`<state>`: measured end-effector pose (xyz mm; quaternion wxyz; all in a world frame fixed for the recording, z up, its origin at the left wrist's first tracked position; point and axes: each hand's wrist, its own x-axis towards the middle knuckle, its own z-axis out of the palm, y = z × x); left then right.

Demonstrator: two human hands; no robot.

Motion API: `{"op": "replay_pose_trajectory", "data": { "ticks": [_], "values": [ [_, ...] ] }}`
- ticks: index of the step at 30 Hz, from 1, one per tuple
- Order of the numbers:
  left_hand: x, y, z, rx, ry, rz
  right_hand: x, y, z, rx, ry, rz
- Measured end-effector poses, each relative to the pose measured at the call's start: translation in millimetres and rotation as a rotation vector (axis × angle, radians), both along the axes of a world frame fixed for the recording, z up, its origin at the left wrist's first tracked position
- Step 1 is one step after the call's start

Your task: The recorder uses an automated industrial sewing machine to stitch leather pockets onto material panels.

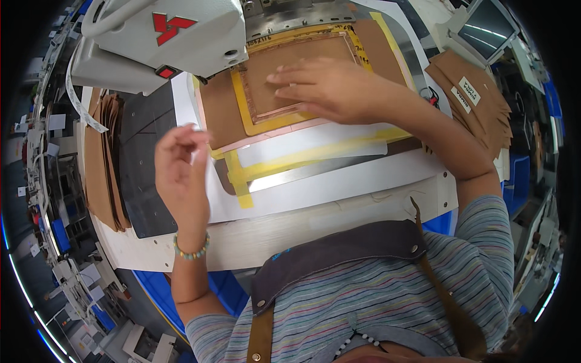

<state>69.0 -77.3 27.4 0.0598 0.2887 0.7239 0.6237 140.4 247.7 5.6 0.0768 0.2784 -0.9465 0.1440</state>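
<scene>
My right hand [330,91] lies with fingers stretched out over a brown fabric-like panel [266,66], inside a yellow rectangular frame [243,109] with a brown inner edge. Beside the panel's left front corner is my left hand [181,166], raised, with thumb and fingers drawn together. Whether anything small is pinched at its fingertips, I cannot make out. White sheets [339,189], yellow tape [290,162] and a metal plate [302,177] are in front of the panel. A grey-white machine head [181,42] stands at the far left of the frame.
Stacked brown pieces [104,163] stand on the left, beside a dark plate [148,163]. More brown pieces [478,103] with white labels lie at the right, below a screen [489,29]. A metal bar [296,15] crosses behind the frame. Blue bins are under the table's front edge.
</scene>
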Motion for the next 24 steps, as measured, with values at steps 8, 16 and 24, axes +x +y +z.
{"op": "replay_pose_trajectory", "data": {
  "ticks": [8, 16, 24],
  "values": [
    [62, 22, 78, 0.397, 0.277, -0.851, 31, 104, 34, 0.188, -0.020, -0.450],
    [50, 23, 85, 0.264, 0.240, -0.905, 30, 162, -31, 0.105, 0.029, -0.606],
    [-21, 2, -14, -0.834, 0.718, -0.272, 21, 152, -46, -0.019, 0.153, -0.581]
  ]
}}
